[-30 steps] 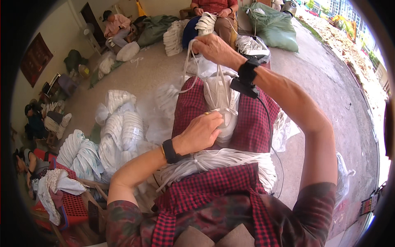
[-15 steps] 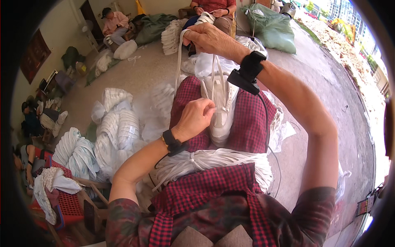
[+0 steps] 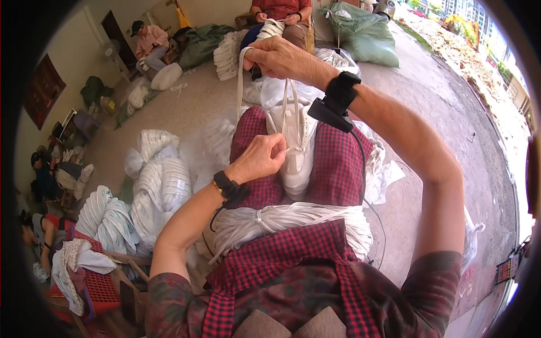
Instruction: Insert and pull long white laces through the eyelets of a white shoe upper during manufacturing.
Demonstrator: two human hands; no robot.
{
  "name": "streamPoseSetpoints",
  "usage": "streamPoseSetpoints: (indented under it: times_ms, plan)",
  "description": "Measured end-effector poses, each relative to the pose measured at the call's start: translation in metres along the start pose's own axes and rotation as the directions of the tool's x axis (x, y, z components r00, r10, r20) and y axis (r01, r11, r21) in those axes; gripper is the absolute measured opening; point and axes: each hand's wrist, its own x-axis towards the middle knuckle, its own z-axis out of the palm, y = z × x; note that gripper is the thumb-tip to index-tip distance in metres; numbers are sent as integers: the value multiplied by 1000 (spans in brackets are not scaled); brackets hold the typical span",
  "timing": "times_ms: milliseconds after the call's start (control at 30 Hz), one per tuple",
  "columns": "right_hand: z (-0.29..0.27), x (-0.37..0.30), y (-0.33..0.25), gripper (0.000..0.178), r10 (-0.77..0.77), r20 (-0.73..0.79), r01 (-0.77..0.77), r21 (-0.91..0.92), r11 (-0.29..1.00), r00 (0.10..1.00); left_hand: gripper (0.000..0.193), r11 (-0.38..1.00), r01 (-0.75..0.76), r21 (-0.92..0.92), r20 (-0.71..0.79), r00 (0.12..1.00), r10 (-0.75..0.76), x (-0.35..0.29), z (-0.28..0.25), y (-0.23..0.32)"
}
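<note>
A white lace-up shoe [image 3: 297,169] rests between my knees, its toe toward me. My right hand [image 3: 279,59] is raised above its far end, closed on a white shoelace [image 3: 240,84] that loops down from the fingers. Lower, at the left side of the shoe, my left hand [image 3: 260,158] has its fingers pinched together. A short bit of white lace seems to show at those fingertips, close to the eyelets. Across my lap lies a tied bundle of white laces [image 3: 293,221].
Wrapped stacks of white shoe parts [image 3: 160,180] lie at left, by a red plastic basket [image 3: 101,269] with cloth on it. Ahead, a person in red [image 3: 282,12] handles similar parts near a green sack [image 3: 363,36]. A black cable [image 3: 363,163] hangs from my right wrist.
The view has shifted slightly. My right hand still holds the lace up, and my left hand stays pinched beside the shoe, slightly farther from its middle.
</note>
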Motion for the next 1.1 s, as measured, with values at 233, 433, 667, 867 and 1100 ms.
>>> streamPoseSetpoints:
  times_ms: [233,433,667,867,1100]
  plan:
    - [-1,11,10,33,-262,-11,256,-177,950,965,11,998,-6,-67,-12,1000,5,-2,2,2]
    - [5,15,4,36,-81,-45,72,-174,982,996,30,978,-122,170,-31,991,129,-27,21,42]
    - [6,56,-14,36,-408,-127,308,-468,828,904,33,976,-99,193,158,985,69,-24,26,29]
    - [7,67,-5,26,-419,-56,324,-546,773,906,30,993,-95,66,156,984,84,-20,24,24]
    - [1,20,-10,29,75,11,-72,-174,982,997,15,999,30,25,-226,974,-24,-17,23,2]
